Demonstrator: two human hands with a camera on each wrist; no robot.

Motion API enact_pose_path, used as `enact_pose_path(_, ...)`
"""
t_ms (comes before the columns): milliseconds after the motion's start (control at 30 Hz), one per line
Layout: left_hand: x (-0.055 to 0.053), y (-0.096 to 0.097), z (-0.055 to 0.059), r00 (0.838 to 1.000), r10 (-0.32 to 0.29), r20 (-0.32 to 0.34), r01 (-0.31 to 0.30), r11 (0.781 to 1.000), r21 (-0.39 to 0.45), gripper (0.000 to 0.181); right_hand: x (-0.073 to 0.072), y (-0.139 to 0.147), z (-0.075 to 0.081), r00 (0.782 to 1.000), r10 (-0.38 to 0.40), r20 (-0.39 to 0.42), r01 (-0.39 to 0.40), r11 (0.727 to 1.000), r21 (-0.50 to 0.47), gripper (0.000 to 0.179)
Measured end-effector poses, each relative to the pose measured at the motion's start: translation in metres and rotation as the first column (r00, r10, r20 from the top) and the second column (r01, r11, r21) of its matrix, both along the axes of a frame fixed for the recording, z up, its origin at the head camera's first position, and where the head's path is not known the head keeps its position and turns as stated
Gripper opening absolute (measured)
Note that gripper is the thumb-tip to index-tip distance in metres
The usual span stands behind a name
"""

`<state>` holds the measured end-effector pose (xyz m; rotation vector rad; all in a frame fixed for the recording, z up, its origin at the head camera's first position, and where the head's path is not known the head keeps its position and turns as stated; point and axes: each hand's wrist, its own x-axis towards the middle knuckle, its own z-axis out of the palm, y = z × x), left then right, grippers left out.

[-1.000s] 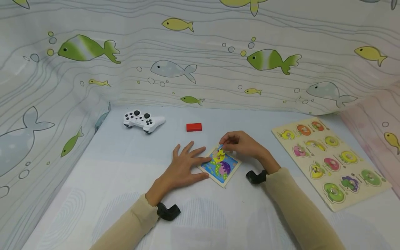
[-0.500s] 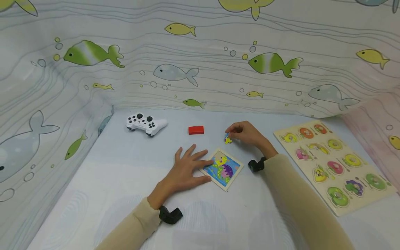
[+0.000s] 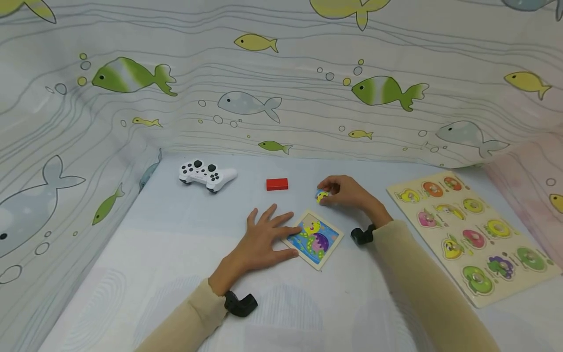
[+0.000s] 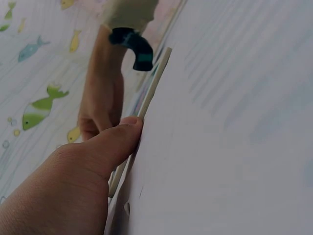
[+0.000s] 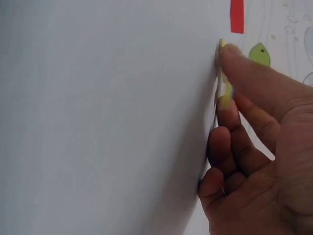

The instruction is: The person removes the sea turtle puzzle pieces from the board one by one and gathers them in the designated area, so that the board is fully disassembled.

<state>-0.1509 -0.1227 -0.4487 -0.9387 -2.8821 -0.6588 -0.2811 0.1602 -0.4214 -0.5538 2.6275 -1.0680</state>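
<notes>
A small square jigsaw puzzle (image 3: 317, 243) with a cartoon picture lies turned cornerwise on the table; bare tan backing shows at its far corner. My left hand (image 3: 266, 238) has its fingers spread, one fingertip resting on the puzzle's left side and the thumb at its near-left edge. Just beyond the puzzle, my right hand (image 3: 345, 191) pinches a small yellow-and-blue puzzle piece (image 3: 322, 196) between thumb and fingers. In the right wrist view that piece (image 5: 225, 95) is seen edge-on at the tabletop, partly covered by the fingers.
A red block (image 3: 277, 184) lies beyond the left hand. Farther left is a white game controller (image 3: 206, 175). On the right lies a large wooden fruit puzzle board (image 3: 472, 239). A fish-printed curtain (image 3: 299, 73) rises behind the table (image 3: 176, 244).
My right hand has taken the piece out of the puzzle's far corner and moved it away, up and right, to the tabletop. The left hand has stayed on the puzzle.
</notes>
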Motion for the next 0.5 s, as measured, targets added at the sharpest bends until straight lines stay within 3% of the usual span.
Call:
enact_pose_path(233,0.001,-0.002,0.0,1.0,-0.003,0.0,0.003,1.0,-0.011,0.056,0.0,-0.004,-0.003,0.999,0.008,-0.039,-0.007,1.0,0.026,0.034)
enact_pose_path(500,0.001,0.001,0.001,1.0,0.0,0.012,0.0,1.0,0.005,0.055,-0.01,-0.004,-0.003,0.997,0.001,-0.078,0.004,0.998,0.059,0.035)
